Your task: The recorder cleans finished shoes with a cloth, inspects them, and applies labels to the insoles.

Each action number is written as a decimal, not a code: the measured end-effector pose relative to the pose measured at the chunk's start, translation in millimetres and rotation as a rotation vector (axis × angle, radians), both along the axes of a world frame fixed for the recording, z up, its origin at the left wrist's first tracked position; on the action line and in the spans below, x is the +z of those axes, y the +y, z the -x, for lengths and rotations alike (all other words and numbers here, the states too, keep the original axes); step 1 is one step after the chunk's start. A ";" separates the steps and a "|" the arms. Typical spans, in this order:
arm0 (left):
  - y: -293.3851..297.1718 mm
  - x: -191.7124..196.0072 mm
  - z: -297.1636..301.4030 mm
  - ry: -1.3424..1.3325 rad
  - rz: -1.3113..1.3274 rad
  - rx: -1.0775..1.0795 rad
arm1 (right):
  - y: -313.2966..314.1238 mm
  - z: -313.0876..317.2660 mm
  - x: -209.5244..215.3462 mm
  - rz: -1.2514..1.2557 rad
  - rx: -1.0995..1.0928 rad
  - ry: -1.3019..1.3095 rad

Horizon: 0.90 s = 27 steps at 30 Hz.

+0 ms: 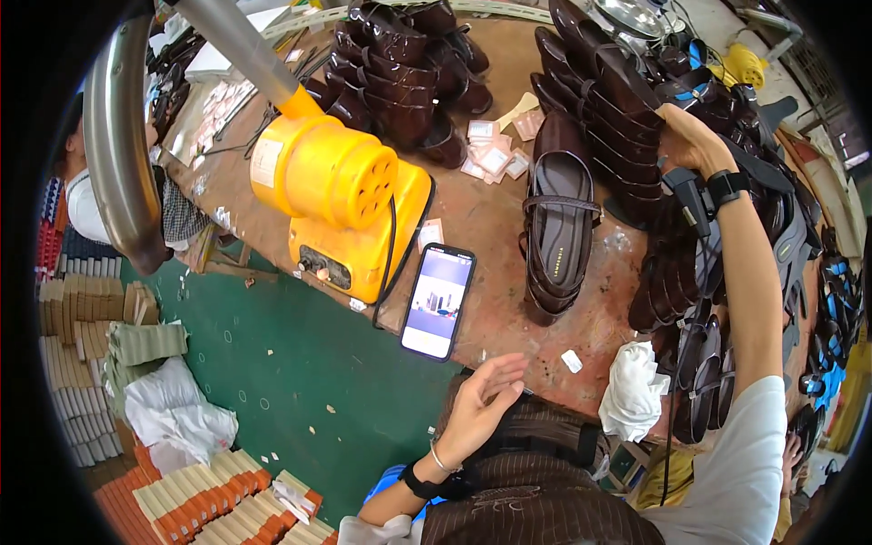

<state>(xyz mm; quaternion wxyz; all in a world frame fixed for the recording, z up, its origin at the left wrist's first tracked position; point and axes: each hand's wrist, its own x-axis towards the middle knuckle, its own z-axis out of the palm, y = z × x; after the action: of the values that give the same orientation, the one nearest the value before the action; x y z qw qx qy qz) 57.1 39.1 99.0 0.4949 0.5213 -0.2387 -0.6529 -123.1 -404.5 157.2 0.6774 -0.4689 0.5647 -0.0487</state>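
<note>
My left hand [488,400] hovers over my lap by the table's near edge, its fingers stretched out and nothing in them. Reaching far to the right, my right hand [692,143] has its fingers closed at the end of a glossy dark brown shoe [620,74] on a tall stack. Part of its grip is hidden. Left of that stack, a strapped shoe [559,222] with a grey insole lies on top of others, its opening facing up. A lit phone [438,302] rests at the table's edge.
A yellow machine [350,213] with a metal tube stands left of the phone. More brown shoes [391,77] are piled at the back, near small paper labels [493,156]. A crumpled white cloth [633,391] lies at the near right. Stacked boxes [195,495] line the floor.
</note>
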 end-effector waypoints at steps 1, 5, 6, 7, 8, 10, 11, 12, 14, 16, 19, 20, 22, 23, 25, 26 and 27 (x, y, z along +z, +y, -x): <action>-1.7 -0.5 0.4 0.004 -0.002 0.002 | -5.7 6.5 -1.7 -0.035 0.034 -0.038; -13.8 2.5 8.6 0.044 0.076 -0.127 | -2.5 11.5 -0.5 -0.019 -0.006 -0.085; -18.2 4.0 12.9 0.088 0.102 -0.224 | -3.2 16.9 -2.4 -0.034 -0.016 -0.140; -28.2 -0.7 22.4 0.181 0.172 -0.316 | -6.1 22.0 -2.9 -0.032 -0.019 -0.135; -43.6 7.9 33.1 0.257 0.175 -0.339 | -10.3 23.4 -3.2 -0.054 -0.001 -0.147; -90.4 17.8 63.6 0.354 0.173 -0.294 | -23.9 31.8 -5.1 -0.052 0.053 -0.131; -121.6 17.2 84.9 0.384 0.160 -0.233 | -25.7 40.7 -9.6 -0.040 0.036 -0.110; -154.5 17.5 102.1 0.290 0.093 -0.130 | -26.0 46.7 -10.9 -0.022 0.018 -0.093; -215.7 -13.4 118.8 0.227 0.016 0.140 | -17.9 26.3 -16.4 -0.061 0.035 -0.133; -277.7 -49.0 131.4 0.029 0.018 0.367 | -3.7 11.0 -8.5 -0.008 0.036 -0.100; -318.3 -77.8 129.3 0.428 0.008 0.546 | 20.8 -9.5 13.8 0.030 0.068 -0.131; -321.4 -81.1 125.6 0.539 0.002 0.549 | 19.8 -7.6 10.2 0.020 0.071 -0.161; -311.2 -35.3 135.1 0.576 -0.068 0.526 | 29.3 15.6 19.9 0.067 -0.010 -0.155; -303.6 -16.3 126.7 0.595 -0.085 0.526 | 36.1 11.9 24.8 0.109 -0.041 -0.141; -293.1 -5.2 116.4 0.654 -0.090 0.498 | 49.5 10.2 38.9 0.151 -0.062 -0.126; -286.2 0.3 112.5 0.653 -0.087 0.507 | 55.5 11.6 47.9 0.166 -0.028 -0.175; -278.4 6.8 112.3 0.726 0.034 0.416 | 60.2 16.6 57.8 0.182 0.000 -0.220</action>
<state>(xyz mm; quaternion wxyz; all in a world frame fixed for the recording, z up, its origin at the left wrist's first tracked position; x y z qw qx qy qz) -55.3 -239.3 105.8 0.6768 0.2861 0.0510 -0.6764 -139.7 -344.3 215.0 0.6898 -0.5201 0.4805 -0.1507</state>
